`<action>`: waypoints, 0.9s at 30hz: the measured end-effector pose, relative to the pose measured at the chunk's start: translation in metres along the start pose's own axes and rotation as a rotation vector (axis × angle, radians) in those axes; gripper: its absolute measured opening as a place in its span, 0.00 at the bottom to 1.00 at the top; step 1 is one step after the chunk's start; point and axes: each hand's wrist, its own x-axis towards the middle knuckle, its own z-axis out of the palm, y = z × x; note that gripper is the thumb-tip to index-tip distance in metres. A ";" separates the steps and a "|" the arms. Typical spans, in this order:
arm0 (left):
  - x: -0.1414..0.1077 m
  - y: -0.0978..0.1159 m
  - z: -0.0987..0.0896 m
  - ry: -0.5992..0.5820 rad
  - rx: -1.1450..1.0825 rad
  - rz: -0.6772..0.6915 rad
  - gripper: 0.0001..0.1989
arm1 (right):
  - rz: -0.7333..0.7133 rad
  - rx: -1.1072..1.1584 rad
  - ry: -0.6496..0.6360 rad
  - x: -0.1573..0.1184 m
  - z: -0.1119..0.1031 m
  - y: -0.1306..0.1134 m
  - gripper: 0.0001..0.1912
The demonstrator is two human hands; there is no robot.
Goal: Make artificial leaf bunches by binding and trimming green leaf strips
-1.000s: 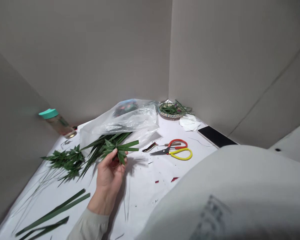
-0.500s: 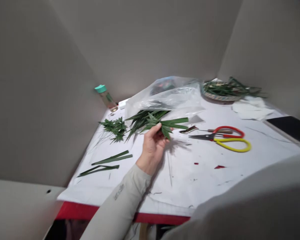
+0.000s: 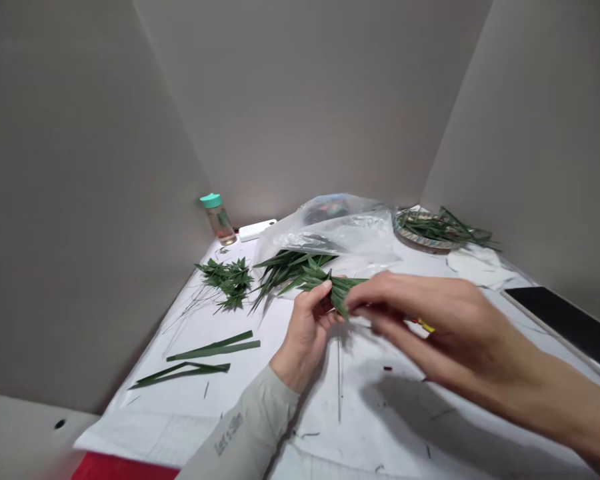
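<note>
My left hand is closed around a folded green leaf piece, thumb on top, with pointed tips spreading out. A thin wire runs below the hand. From the right, my right hand has its thumb and forefinger pinched at the piece's right side; the fingertips are slightly blurred and cover part of it. Behind lie long green leaves at the mouth of a clear plastic bag. To the left are several finished-looking leaf pieces with thin stems and cut leaf strips.
A bottle with a turquoise lid and a white device stand at the back left. At the back right are a round tray of leaf scraps, white tissue and a black-screened phone. My right hand mostly hides yellow-handled scissors.
My right hand has come in from the right to the leaf piece, now covering most of the scissors. My left hand keeps holding the piece. The view has tilted upward somewhat.
</note>
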 end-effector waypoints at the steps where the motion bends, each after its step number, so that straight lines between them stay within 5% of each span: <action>1: -0.001 0.000 0.000 -0.025 0.007 0.001 0.16 | 0.011 -0.078 0.076 -0.007 -0.009 0.010 0.11; 5: -0.008 0.003 0.004 -0.136 0.056 0.019 0.10 | -0.100 -0.342 0.168 -0.036 -0.021 0.049 0.15; 12: -0.014 0.007 0.010 -0.206 0.083 0.033 0.17 | -0.181 -0.342 0.157 -0.063 -0.001 0.096 0.29; 18: -0.019 0.008 0.015 -0.241 0.082 -0.009 0.13 | -0.273 -0.345 0.126 -0.069 0.006 0.092 0.22; 27: -0.030 0.004 0.019 -0.336 0.064 -0.062 0.11 | -0.355 -0.361 0.273 -0.069 0.017 0.083 0.14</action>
